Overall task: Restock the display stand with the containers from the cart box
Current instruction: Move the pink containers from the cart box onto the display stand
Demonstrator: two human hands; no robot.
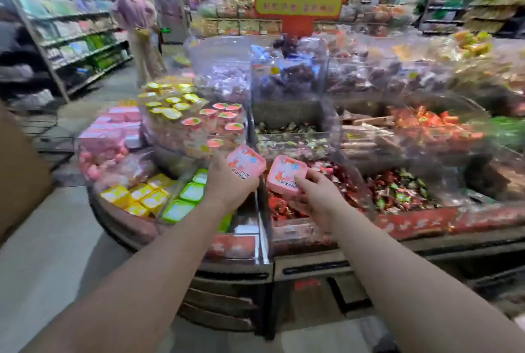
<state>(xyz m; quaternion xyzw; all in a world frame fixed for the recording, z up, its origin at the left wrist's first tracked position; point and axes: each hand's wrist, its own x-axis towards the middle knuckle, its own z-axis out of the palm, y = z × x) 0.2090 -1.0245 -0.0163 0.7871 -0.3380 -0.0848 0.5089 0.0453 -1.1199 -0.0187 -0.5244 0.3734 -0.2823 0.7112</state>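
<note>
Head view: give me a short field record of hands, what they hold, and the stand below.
left hand: grips a pink container, tilted, label side up
right hand: grips a second pink container by its near edge
containers: close side by side; contact between them unclear
position: both held above the display stand, over the divider between the green tubs and the red wrapped candies
left of green tubs: yellow tubs
placed yet: no, both still in the grip
image: motion-blurred

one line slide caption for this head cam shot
Left hand and right hand each hold a pink container over the candy display stand.
</note>
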